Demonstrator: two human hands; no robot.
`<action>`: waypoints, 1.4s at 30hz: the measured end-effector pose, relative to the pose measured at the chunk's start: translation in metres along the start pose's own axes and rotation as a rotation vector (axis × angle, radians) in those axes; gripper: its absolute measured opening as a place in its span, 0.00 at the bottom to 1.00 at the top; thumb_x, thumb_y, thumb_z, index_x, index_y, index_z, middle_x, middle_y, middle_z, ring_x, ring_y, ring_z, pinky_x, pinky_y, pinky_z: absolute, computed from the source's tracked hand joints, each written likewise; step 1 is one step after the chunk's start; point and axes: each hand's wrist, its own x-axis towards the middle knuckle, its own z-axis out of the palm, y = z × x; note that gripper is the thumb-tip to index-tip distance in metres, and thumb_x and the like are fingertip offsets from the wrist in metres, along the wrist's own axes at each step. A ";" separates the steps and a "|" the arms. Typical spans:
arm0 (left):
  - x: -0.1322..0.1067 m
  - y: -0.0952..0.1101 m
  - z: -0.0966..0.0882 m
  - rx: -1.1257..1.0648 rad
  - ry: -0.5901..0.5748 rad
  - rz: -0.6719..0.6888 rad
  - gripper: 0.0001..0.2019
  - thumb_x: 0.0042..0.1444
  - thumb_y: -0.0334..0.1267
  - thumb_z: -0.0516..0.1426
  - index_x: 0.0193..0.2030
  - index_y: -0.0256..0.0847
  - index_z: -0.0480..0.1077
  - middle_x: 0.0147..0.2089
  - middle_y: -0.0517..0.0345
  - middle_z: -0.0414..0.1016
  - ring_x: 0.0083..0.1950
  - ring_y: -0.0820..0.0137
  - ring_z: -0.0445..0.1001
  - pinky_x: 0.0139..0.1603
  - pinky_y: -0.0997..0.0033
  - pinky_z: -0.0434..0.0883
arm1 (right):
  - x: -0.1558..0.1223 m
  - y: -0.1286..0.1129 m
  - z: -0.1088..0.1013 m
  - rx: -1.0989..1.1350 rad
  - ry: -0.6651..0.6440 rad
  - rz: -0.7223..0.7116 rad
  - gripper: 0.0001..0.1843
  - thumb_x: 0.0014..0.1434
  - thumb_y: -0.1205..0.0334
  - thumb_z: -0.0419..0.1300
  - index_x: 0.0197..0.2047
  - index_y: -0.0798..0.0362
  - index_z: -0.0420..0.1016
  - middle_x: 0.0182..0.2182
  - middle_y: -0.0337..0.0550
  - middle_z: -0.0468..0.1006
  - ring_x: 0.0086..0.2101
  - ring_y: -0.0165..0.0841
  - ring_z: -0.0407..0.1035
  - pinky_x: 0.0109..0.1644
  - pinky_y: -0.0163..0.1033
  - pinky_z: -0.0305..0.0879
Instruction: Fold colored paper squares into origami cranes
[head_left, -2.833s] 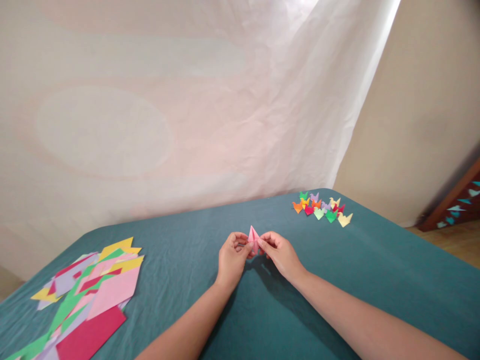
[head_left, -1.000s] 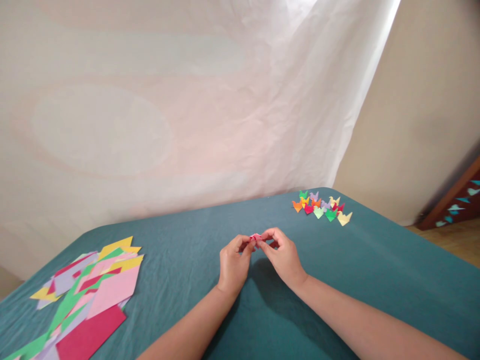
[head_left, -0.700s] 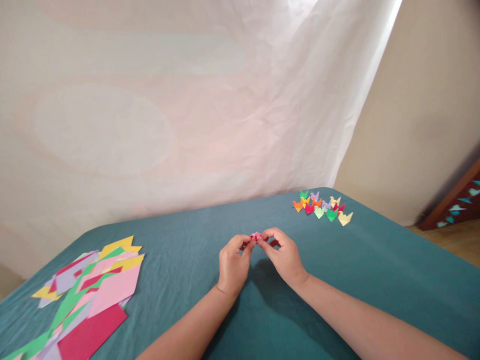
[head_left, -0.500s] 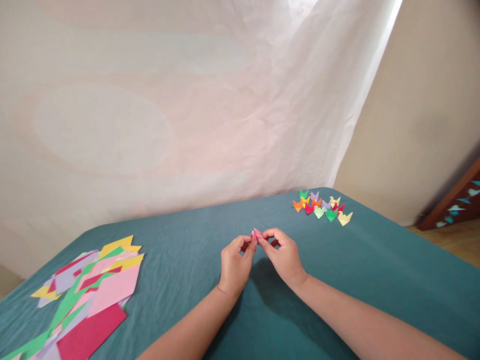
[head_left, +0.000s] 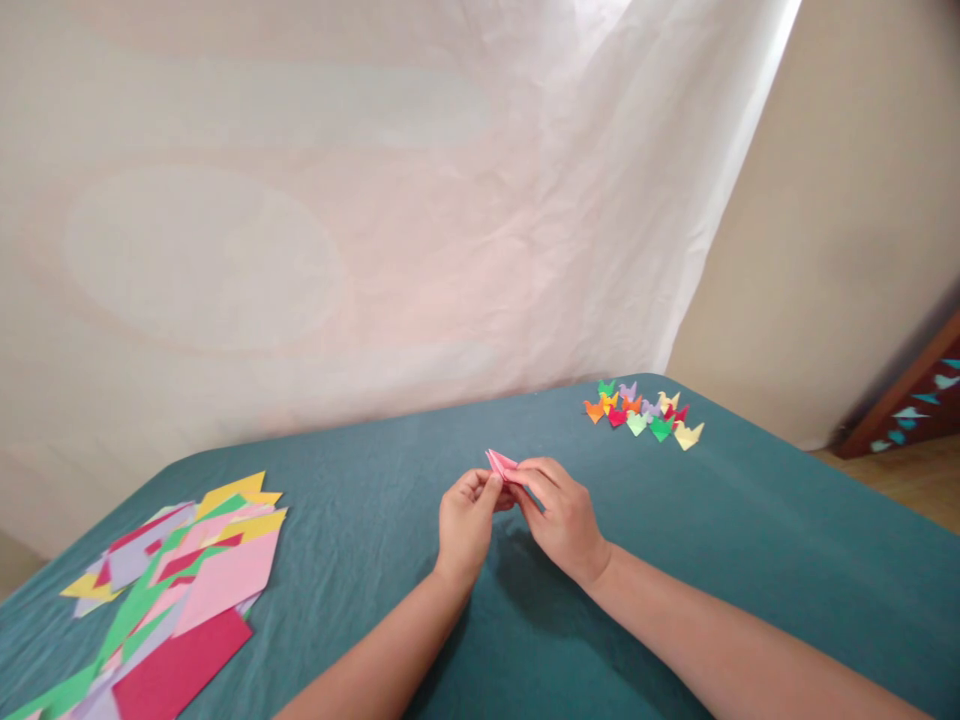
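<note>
The small folded paper piece is pink; the cloth-covered surface is teal (plain); the loose paper sheets are pink, red, yellow, green, lilac.

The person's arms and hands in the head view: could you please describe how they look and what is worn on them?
Both are bare. The left hand and right hand wear no gloves, and I can see no rings. The left forearm and right forearm show no sleeve, watch or bracelet up to the picture's lower edge.
</note>
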 end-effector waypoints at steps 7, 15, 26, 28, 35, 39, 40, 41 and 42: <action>0.004 0.000 -0.007 0.056 0.014 0.046 0.14 0.53 0.47 0.58 0.35 0.36 0.70 0.31 0.56 0.76 0.31 0.71 0.75 0.32 0.73 0.72 | 0.000 0.001 0.000 0.020 -0.070 -0.078 0.16 0.62 0.70 0.50 0.46 0.46 0.74 0.41 0.45 0.75 0.42 0.37 0.68 0.46 0.43 0.66; 0.006 -0.002 -0.007 0.130 -0.018 0.126 0.11 0.56 0.44 0.56 0.37 0.36 0.69 0.32 0.54 0.76 0.34 0.69 0.76 0.34 0.72 0.72 | 0.002 0.009 -0.004 0.130 0.071 0.171 0.08 0.58 0.62 0.58 0.42 0.50 0.71 0.37 0.44 0.74 0.36 0.35 0.69 0.34 0.37 0.66; -0.001 -0.001 0.000 0.169 -0.009 0.128 0.11 0.54 0.41 0.58 0.41 0.37 0.73 0.36 0.53 0.78 0.35 0.68 0.76 0.36 0.71 0.73 | 0.001 0.003 -0.004 0.009 0.013 0.084 0.07 0.61 0.62 0.53 0.36 0.49 0.72 0.34 0.45 0.75 0.37 0.37 0.67 0.42 0.42 0.64; -0.001 -0.002 -0.001 0.167 -0.029 0.124 0.11 0.53 0.40 0.58 0.41 0.37 0.74 0.37 0.53 0.78 0.36 0.67 0.76 0.36 0.71 0.73 | 0.001 0.003 -0.004 0.008 0.002 0.077 0.07 0.61 0.63 0.53 0.35 0.49 0.72 0.34 0.45 0.75 0.38 0.37 0.67 0.42 0.42 0.64; 0.001 0.001 -0.004 0.147 -0.090 0.109 0.11 0.54 0.41 0.57 0.39 0.36 0.75 0.36 0.53 0.77 0.38 0.67 0.74 0.40 0.70 0.72 | 0.004 0.003 -0.005 0.080 -0.037 0.119 0.09 0.63 0.59 0.52 0.34 0.49 0.72 0.31 0.43 0.75 0.35 0.35 0.68 0.41 0.39 0.64; 0.001 0.002 -0.002 0.151 -0.127 0.075 0.12 0.53 0.42 0.57 0.38 0.37 0.74 0.34 0.55 0.76 0.35 0.68 0.74 0.38 0.70 0.72 | 0.003 0.005 -0.003 0.137 -0.038 0.207 0.09 0.61 0.58 0.54 0.32 0.50 0.73 0.29 0.41 0.75 0.31 0.33 0.68 0.36 0.37 0.64; 0.002 0.002 -0.002 0.157 -0.135 0.073 0.11 0.53 0.43 0.57 0.37 0.37 0.74 0.33 0.55 0.76 0.35 0.69 0.73 0.37 0.71 0.72 | 0.003 0.006 -0.002 0.165 -0.041 0.239 0.09 0.61 0.58 0.54 0.33 0.50 0.73 0.29 0.40 0.75 0.30 0.33 0.68 0.35 0.36 0.64; 0.002 0.002 -0.002 0.166 -0.144 0.074 0.11 0.54 0.43 0.57 0.37 0.37 0.74 0.33 0.56 0.75 0.34 0.70 0.73 0.36 0.71 0.72 | 0.003 0.007 -0.001 0.195 -0.038 0.273 0.08 0.61 0.58 0.55 0.34 0.50 0.72 0.29 0.39 0.75 0.30 0.32 0.68 0.35 0.36 0.64; 0.002 0.001 -0.002 0.177 -0.153 0.077 0.11 0.54 0.43 0.56 0.36 0.37 0.73 0.32 0.56 0.75 0.33 0.71 0.72 0.35 0.72 0.71 | 0.003 0.008 0.000 0.223 -0.026 0.307 0.07 0.60 0.58 0.56 0.35 0.50 0.72 0.29 0.39 0.75 0.29 0.32 0.68 0.34 0.35 0.64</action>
